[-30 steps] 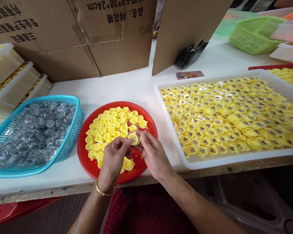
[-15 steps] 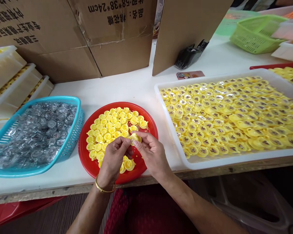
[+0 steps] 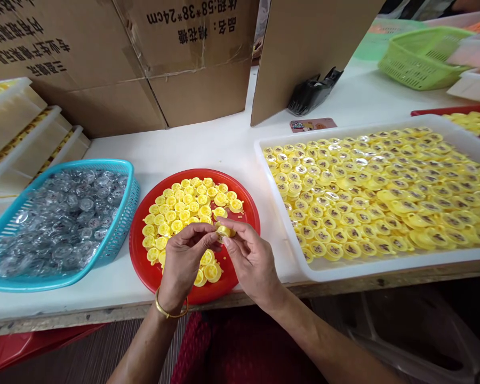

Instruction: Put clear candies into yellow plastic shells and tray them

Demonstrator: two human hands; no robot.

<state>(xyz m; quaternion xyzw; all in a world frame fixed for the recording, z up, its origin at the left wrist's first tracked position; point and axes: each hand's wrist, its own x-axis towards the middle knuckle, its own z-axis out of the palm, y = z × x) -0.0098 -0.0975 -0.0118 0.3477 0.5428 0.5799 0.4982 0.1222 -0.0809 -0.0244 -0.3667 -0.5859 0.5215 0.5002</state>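
Between left hand and right hand, pinching yellow plastic disc; guessing loads done in rectangular white plastic tray rightward, plenty undone below.

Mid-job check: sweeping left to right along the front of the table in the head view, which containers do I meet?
Blue basket of clear plastic discs → red plate of yellow pieces → white tray of dark-centred yellow pieces.
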